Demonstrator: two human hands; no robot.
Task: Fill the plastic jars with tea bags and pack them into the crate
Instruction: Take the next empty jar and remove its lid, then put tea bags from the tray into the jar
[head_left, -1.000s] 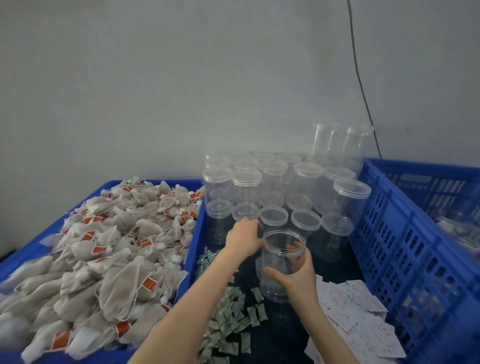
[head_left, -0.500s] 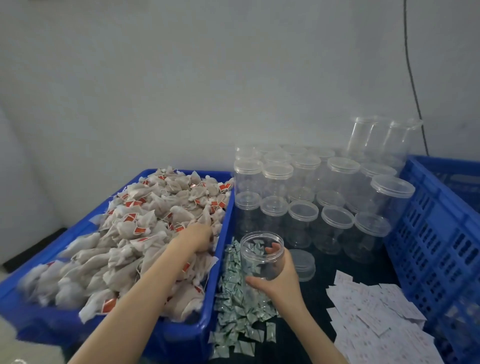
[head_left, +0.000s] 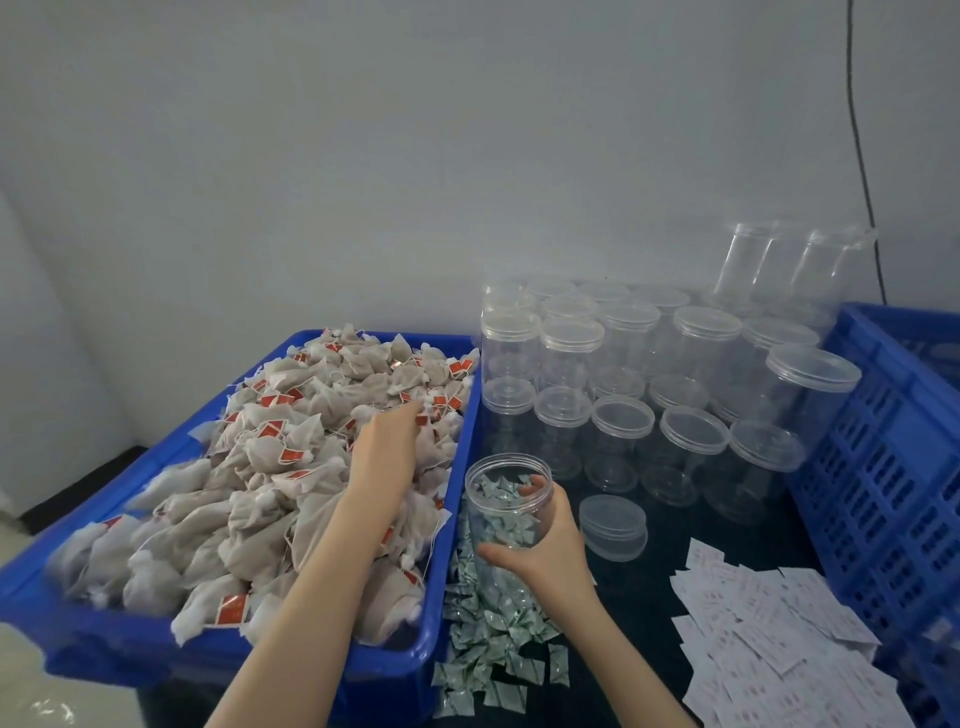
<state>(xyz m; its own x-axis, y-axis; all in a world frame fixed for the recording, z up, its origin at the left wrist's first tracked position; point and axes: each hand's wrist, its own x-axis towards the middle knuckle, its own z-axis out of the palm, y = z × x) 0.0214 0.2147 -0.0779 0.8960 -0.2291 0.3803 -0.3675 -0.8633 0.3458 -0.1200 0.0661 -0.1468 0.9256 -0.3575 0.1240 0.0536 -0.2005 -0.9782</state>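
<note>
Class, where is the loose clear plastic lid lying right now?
The loose clear plastic lid lies on the dark tabletop, just right of the open jar.

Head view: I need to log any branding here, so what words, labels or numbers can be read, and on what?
None can be read.
Red tags on the tea bags: print too small to read.
White paper slips at lower right: faint reddish marks, blurred.
Small green packets: pattern only, no legible text.
Open jar in the right hand, its lid and the blue crate: no lettering visible.
</note>
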